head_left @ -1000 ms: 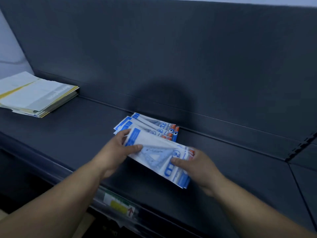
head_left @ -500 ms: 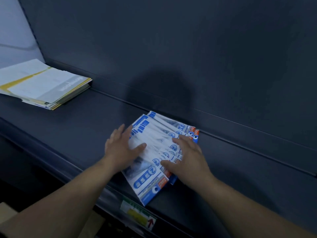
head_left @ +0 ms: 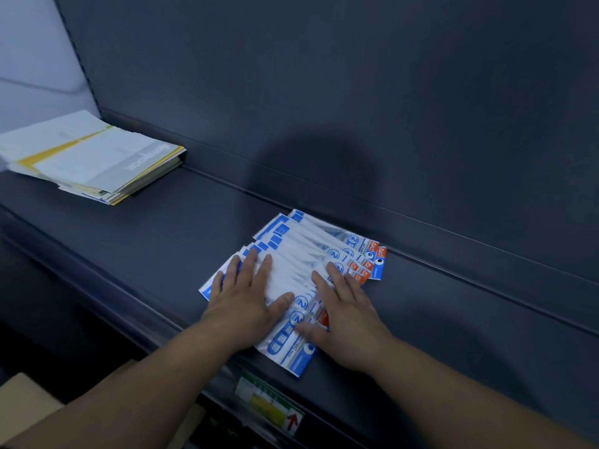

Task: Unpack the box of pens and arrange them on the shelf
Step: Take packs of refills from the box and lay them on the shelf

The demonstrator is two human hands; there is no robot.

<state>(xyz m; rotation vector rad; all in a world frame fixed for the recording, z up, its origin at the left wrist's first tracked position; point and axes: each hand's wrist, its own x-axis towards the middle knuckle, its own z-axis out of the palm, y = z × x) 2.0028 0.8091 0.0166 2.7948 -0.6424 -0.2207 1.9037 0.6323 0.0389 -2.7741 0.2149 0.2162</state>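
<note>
Both the left hand (head_left: 241, 306) and right hand (head_left: 345, 315) press flat, fingers spread, on the fanned packets (head_left: 324, 254) beneath them on the shelf (head_left: 162, 247); the slick lowest packet nearest the wrists overhangs the front lip and might slide off.

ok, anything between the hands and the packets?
Nothing visible. Left hand and right hand both rest flat on the fanned packets, already on the shelf; the paper stack lies far left.
</note>
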